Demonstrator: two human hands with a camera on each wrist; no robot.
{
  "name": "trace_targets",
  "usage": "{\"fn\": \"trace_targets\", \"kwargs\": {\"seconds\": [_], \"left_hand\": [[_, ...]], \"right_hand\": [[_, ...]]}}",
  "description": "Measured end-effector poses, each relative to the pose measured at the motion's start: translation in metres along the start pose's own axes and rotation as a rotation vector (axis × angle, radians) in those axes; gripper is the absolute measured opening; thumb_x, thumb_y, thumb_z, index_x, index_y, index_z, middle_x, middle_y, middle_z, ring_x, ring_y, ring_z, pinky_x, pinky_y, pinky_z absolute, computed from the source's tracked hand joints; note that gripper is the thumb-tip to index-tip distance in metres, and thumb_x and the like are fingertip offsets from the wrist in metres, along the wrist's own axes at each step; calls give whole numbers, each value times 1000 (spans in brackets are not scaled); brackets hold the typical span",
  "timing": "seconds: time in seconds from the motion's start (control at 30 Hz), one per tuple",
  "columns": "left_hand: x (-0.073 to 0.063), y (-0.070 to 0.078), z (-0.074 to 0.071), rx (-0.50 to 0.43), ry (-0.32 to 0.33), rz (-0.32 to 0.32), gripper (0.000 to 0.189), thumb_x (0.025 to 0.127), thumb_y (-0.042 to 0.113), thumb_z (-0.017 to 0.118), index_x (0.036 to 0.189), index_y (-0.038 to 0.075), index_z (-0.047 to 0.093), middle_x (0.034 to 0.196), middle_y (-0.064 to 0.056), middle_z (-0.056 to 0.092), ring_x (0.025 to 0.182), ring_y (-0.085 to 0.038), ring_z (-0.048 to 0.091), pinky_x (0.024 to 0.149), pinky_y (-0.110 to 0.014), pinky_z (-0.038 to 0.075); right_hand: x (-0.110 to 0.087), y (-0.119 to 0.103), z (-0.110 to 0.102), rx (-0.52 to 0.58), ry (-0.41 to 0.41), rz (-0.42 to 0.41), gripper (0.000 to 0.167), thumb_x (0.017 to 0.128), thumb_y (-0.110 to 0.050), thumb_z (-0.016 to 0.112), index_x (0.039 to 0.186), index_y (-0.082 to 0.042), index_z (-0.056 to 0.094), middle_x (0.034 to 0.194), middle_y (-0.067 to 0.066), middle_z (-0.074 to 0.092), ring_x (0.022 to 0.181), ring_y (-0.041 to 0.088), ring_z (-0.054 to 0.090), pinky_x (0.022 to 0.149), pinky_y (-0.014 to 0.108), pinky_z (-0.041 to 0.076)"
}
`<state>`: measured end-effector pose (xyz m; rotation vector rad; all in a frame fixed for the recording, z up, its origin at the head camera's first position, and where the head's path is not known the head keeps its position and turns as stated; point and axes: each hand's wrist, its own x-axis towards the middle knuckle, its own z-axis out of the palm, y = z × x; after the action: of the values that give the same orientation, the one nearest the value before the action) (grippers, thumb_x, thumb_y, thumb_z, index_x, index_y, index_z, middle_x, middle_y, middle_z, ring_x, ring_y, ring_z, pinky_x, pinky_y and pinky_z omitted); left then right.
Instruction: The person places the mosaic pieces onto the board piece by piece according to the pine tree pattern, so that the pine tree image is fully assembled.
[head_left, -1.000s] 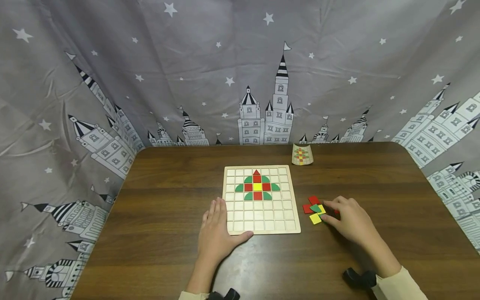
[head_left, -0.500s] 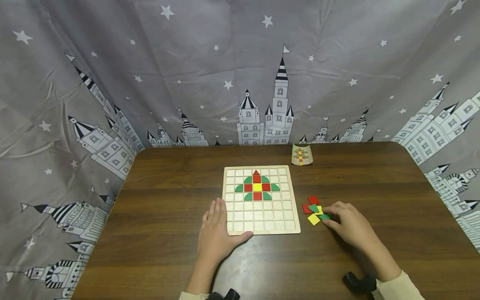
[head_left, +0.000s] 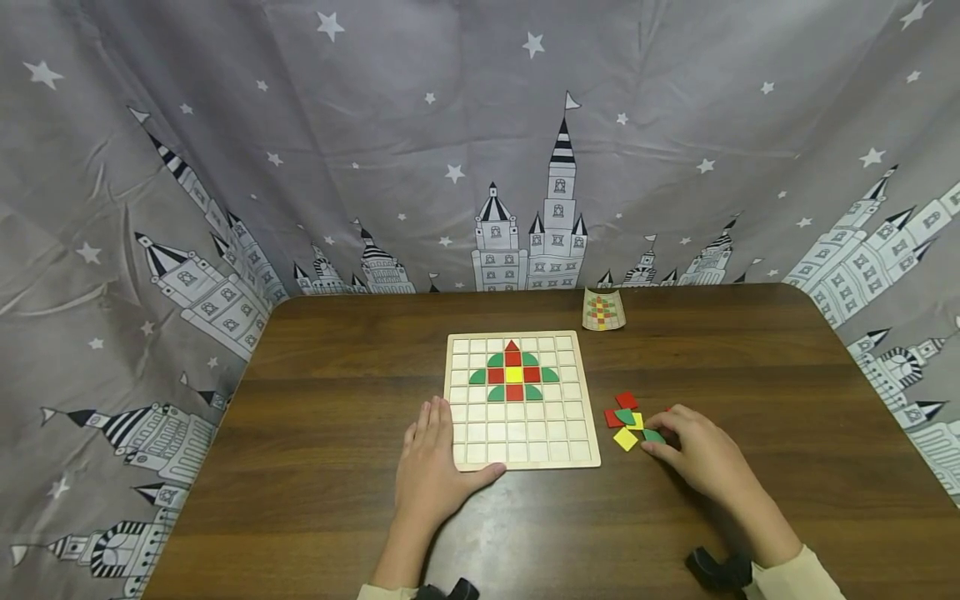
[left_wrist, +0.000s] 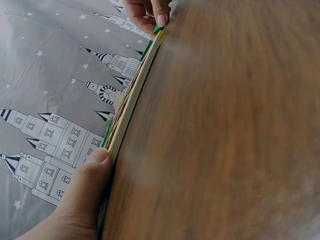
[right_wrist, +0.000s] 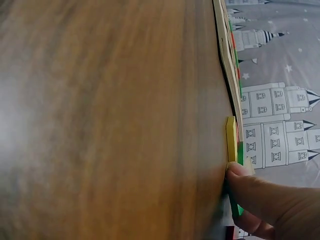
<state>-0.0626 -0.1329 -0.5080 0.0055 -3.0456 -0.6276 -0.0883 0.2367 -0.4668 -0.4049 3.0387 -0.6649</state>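
Note:
A light wooden grid board (head_left: 487, 454) lies on the table, with a pattern of red, green and yellow tiles in its upper cells. My left hand (head_left: 433, 467) rests at its lower left corner, straight fingers along the left side and thumb (left_wrist: 97, 160) on the near edge. Right of the board my right hand (head_left: 701, 450) pinches a green curved tile (head_left: 654, 437) between thumb and fingers. Just left of it lie a yellow tile (head_left: 626, 439), a red tile (head_left: 626, 401) and another green tile (head_left: 625, 417). Part of a red piece shows behind the right hand.
A small curved pattern card (head_left: 603, 311) stands near the table's back edge, behind and right of the board. The brown wooden table (head_left: 322, 400) extends on both sides. A grey curtain (head_left: 420, 125) with castles hangs behind it.
My right hand has drawn the green curved tile slightly right and toward me, away from the small pile. The nearest yellow tile has shifted a little left. My left hand stays put.

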Motion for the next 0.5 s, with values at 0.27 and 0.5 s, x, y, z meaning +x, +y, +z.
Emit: {"fn": "trace_targets", "kwargs": {"seconds": [0.27,0.5], "left_hand": [[0,0,0,4,9,1,134,65,93,54,158,4,18,166,-11,18,155,-27,15,124,-48,21],[0,-1,1,7,14,3,134,65,93,54,158,4,18,167,-11,17,155,-26,15,124,-48,21]], "right_hand": [[0,0,2,-20,10,-71,23,84,-19,78,106,-12,75,99,-4,69,83,9,58,70,31,51],[0,0,3,-62,14,-85,25,84,-26,80,104,-13,75,98,-4,67,85,12,58,71,34,51]]}}
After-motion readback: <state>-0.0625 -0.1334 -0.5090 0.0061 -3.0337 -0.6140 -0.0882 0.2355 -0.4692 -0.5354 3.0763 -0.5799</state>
